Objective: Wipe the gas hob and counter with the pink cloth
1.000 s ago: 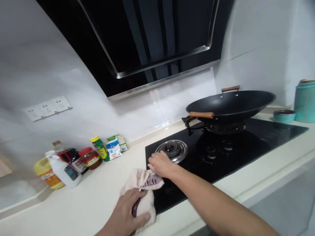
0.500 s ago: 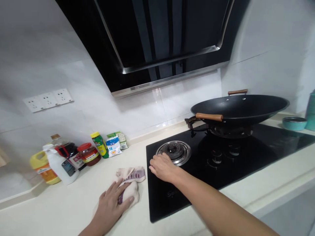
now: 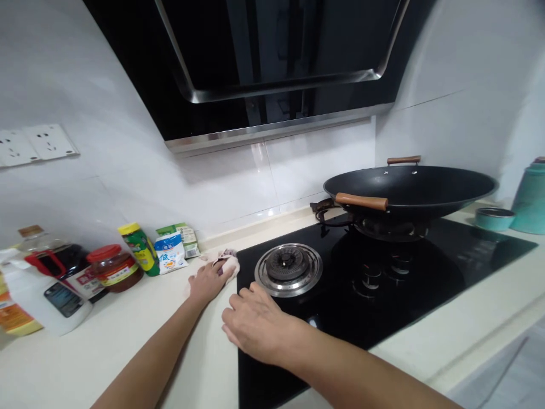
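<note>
My left hand [image 3: 208, 282] rests on a crumpled white-and-purple cloth [image 3: 231, 267], pressing it to the counter beside the hob's left edge. Its fingers are partly buried in the folds. Over the left rim of the black glass hob [image 3: 336, 318] hovers my right hand [image 3: 258, 324], fingers curled in and nothing visible in them; its palm side is hidden. Just beyond that hand lies the bare round burner [image 3: 288, 267] with its steel ring.
A large black wok [image 3: 409, 187] sits on the right burner. Along the wall at left stand a red-lidded jar [image 3: 114, 270], a white bottle [image 3: 46, 298], a yellow-capped green container [image 3: 139, 250] and seasoning packets [image 3: 171, 253]. The range hood [image 3: 272, 113] hangs above.
My left hand has pushed the cloth away from me, along the counter toward the wall. My right hand has drawn back from the burner to the hob's left edge. The view has turned right.
</note>
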Tool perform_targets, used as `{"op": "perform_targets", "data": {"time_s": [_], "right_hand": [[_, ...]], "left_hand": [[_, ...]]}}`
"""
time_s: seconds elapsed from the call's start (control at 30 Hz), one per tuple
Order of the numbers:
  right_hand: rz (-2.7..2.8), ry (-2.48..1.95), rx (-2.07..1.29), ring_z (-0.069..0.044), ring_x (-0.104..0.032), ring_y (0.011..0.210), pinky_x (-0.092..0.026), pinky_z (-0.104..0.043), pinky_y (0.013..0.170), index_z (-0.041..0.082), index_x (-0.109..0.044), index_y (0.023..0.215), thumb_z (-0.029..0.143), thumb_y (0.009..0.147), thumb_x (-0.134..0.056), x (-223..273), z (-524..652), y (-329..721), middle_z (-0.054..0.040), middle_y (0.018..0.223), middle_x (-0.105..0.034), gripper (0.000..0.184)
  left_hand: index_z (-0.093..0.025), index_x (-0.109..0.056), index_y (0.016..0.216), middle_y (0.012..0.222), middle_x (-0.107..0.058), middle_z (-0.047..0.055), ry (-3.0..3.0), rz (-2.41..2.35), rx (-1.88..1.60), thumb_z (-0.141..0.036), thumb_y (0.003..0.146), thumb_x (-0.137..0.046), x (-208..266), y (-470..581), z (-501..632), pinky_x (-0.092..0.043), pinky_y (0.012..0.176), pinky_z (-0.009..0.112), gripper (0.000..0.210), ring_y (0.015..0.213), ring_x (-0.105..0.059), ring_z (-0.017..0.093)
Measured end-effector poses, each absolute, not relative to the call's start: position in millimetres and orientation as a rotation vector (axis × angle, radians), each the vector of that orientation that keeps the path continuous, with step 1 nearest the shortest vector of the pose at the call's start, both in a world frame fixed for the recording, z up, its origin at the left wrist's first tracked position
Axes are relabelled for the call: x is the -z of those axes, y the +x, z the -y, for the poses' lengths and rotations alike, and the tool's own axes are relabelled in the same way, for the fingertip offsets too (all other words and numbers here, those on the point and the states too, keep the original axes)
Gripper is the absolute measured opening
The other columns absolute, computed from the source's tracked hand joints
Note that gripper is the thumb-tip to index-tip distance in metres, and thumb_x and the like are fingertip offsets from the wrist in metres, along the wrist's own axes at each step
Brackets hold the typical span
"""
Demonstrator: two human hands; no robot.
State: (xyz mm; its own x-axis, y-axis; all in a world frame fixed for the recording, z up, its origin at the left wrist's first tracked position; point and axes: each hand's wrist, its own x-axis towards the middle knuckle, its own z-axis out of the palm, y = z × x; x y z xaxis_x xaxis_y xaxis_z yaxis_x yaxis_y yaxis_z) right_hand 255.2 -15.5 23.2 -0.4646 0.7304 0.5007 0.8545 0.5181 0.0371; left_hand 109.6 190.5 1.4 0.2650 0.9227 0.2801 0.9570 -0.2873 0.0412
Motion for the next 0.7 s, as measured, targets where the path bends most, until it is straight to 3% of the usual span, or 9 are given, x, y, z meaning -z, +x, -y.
{"op": "perform_targets", "data": {"time_s": [0.17, 0.3, 0.57, 0.7], "right_hand": [[2.319, -1.29, 0.43, -0.022, -0.054, 0.088, -0.038, -0.042, 0.091, 0.017, -0.064, 0.089, 0.03, 0.098, -0.047, -21, 14, 256, -0.0067, 0.093, -0.063, 0.022], [2.263, -1.33, 0.425, -0.022, -0.055, 0.09, -0.038, -0.041, 0.091, 0.017, -0.064, 0.09, 0.03, 0.098, -0.048, -19, 5, 263, -0.0075, 0.095, -0.064, 0.022], [2.144, -1.532, 0.308, -0.023, -0.058, 0.1, -0.035, -0.042, 0.097, 0.017, -0.067, 0.099, 0.03, 0.099, -0.045, -25, -9, 286, -0.0092, 0.102, -0.066, 0.025], [2.062, -1.658, 0.222, -0.023, -0.059, 0.105, -0.034, -0.041, 0.098, 0.017, -0.068, 0.1, 0.029, 0.099, -0.044, -22, -15, 299, -0.0105, 0.108, -0.067, 0.027]], "left_hand": [[-0.034, -0.052, 0.138, 0.14, -0.054, 0.013, -2.337, 1.849, 0.343, -0.071, 0.091, -0.029, -5, 123, -214, -0.032, 0.098, 0.064, 0.064, 0.126, -0.047, 0.04], [-0.032, -0.05, 0.14, 0.138, -0.055, 0.014, -2.335, 1.819, 0.315, -0.066, 0.093, -0.032, -3, 122, -199, -0.035, 0.099, 0.06, 0.061, 0.125, -0.049, 0.038], [-0.027, -0.057, 0.133, 0.13, -0.061, 0.01, -2.451, 1.495, 0.326, -0.048, 0.095, -0.044, 9, 87, -88, -0.038, 0.102, 0.045, 0.045, 0.124, -0.052, 0.028], [-0.031, -0.061, 0.131, 0.129, -0.063, 0.008, -2.559, 1.316, 0.442, -0.051, 0.093, -0.047, 20, 55, -20, -0.04, 0.104, 0.047, 0.045, 0.121, -0.055, 0.028]]}}
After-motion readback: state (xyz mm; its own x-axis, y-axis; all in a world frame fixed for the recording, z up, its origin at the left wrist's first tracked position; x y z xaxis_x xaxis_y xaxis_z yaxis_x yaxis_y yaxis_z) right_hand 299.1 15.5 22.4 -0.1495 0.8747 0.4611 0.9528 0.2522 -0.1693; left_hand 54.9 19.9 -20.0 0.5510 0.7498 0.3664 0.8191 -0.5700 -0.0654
